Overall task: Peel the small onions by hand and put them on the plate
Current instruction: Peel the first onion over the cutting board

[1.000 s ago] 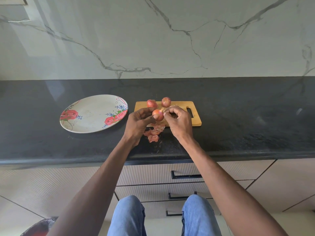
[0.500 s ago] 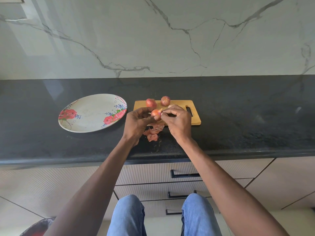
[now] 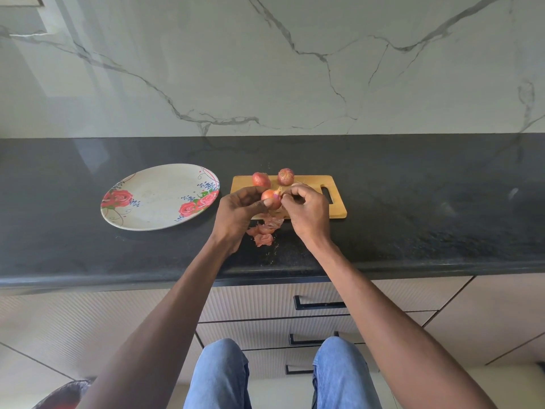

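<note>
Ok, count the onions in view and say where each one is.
3. One onion is held between the left hand and right hand; two lie on the cutting board: left, right. The hands may hide more.

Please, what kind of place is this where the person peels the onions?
Most likely a home kitchen: a dark stone countertop under a marble-look wall, drawers below, and a wooden cutting board beside a floral plate.

No legible text, label, brand, number or sign appears on any surface; the plate (image 3: 160, 196) bears only a floral pattern.
</note>
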